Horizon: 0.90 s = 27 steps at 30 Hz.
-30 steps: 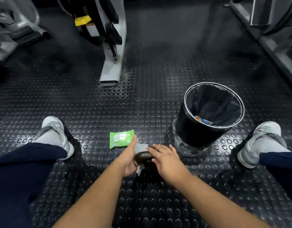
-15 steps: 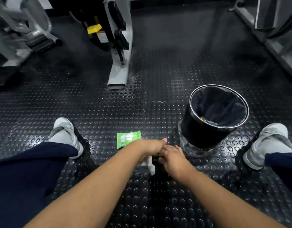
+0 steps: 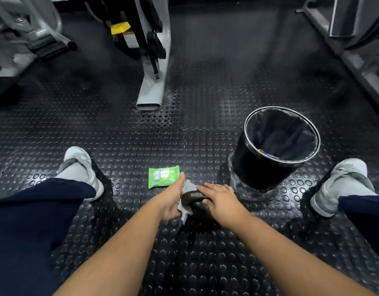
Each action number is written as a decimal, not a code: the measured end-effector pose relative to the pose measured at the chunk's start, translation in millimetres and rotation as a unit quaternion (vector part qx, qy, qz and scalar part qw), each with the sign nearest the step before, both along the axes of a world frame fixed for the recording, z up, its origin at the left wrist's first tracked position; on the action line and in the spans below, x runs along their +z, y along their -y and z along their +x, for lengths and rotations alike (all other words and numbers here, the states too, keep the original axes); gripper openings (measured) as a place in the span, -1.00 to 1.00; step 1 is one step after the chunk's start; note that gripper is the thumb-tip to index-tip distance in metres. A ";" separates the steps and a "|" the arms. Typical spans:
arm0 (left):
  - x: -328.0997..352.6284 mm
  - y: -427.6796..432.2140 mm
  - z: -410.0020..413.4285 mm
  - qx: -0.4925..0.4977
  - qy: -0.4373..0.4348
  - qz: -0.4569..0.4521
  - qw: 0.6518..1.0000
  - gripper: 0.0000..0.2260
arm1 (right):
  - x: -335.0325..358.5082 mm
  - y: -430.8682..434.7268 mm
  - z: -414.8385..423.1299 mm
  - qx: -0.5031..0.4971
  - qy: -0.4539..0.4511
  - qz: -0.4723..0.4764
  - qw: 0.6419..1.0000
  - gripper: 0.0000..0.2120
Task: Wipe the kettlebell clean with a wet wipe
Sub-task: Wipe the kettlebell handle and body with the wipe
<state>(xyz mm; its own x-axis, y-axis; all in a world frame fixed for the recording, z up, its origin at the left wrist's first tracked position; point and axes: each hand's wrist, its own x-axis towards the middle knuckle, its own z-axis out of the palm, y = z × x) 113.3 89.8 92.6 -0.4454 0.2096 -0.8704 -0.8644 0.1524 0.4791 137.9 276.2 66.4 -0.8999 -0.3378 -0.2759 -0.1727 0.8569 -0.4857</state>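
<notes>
A dark kettlebell [image 3: 192,199] sits on the studded rubber floor between my legs, mostly hidden by my hands. My left hand [image 3: 172,199] holds a white wet wipe [image 3: 187,186] against the kettlebell's left side, thumb pointing forward. My right hand [image 3: 221,198] lies on top of the kettlebell's right side, its fingers reaching toward the wipe and curving over the metal. How firmly the right fingers wrap round the kettlebell is hidden.
A green wet-wipe pack [image 3: 163,176] lies just beyond my left hand. A black bin [image 3: 278,146] with a dark liner stands to the right. My grey shoes [image 3: 80,167] [image 3: 342,182] flank the spot. Gym machine legs [image 3: 152,90] rise further ahead.
My left hand has swung back from over the top of the kettlebell to its left side with the wipe. The right hand stays on the kettlebell.
</notes>
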 end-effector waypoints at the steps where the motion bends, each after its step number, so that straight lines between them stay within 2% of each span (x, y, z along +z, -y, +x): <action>1: -1.2 1.0 0.1 0.005 0.006 -0.005 1.000 -0.25 | 0.8 -0.1 0.3 -0.001 -0.001 -0.001 1.000 -0.52; 4: 4.6 -3.2 -1.9 -0.034 0.005 -0.056 0.998 -0.22 | 2.4 -0.4 0.4 -0.002 0.002 -0.005 1.000 -0.52; 7: 3.3 -6.4 -16.7 -0.067 0.016 -0.063 0.996 -0.26 | 3.2 -0.6 0.4 0.002 0.004 -0.005 1.000 -0.51; 10: 18.4 -13.5 -36.7 -0.153 0.035 -0.089 0.984 -0.07 | 2.9 -0.8 0.2 0.002 0.002 -0.004 1.000 -0.51; 12: 30.5 -20.9 -46.6 -0.219 0.069 -0.096 0.968 0.13 | 2.6 -0.2 0.2 0.003 -0.002 -0.002 1.000 -0.51; 13: 34.2 -24.5 -50.3 -0.241 0.076 -0.103 0.962 0.14 | 2.4 0.0 0.4 0.004 -0.004 -0.002 1.000 -0.51; 18: 36.4 -34.6 -54.5 -0.277 0.065 -0.117 0.952 -0.06 | 2.4 0.1 -0.3 0.003 -0.003 -0.003 1.000 -0.56; 21: 15.2 -29.2 -48.4 -0.261 0.056 -0.113 0.957 -0.12 | 3.6 0.6 0.2 0.005 -0.003 0.005 1.000 -0.53; 27: -11.9 -5.9 -32.1 -0.096 0.054 -0.029 0.993 -0.14 | 4.0 -0.4 0.1 0.010 -0.003 0.006 1.000 -0.51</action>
<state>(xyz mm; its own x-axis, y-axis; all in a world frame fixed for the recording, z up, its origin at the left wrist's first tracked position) 81.2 95.6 80.8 -0.3045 0.2292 -0.9245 -0.8628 0.3450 0.3697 138.0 276.6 70.4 -0.8948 -0.3524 -0.2742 -0.1931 0.8591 -0.4740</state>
